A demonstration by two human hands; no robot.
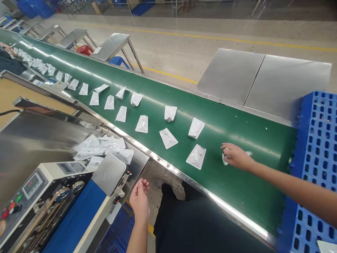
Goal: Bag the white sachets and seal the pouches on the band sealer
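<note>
On the right of the green conveyor belt (252, 140), my right hand (238, 157) is closed on a white pouch (225, 160). The hand covers most of that pouch, and only its edges show. My left hand (140, 198) hangs at the near side of the belt, beside the sealing machine, with curled fingers and nothing visible in them. Closest to my right hand on the belt lie a white pouch with small dark print (196, 156) and another pouch (196, 128). Several more pouches (142, 124) stretch away in loose rows to the far left.
A sealing machine (34, 186) with a blue belt stands at lower left, a pile of white pouches (105, 147) behind its end. A blue perforated crate (318, 147) stands across the belt's right end. Steel tables (284, 80) adjoin the far edge.
</note>
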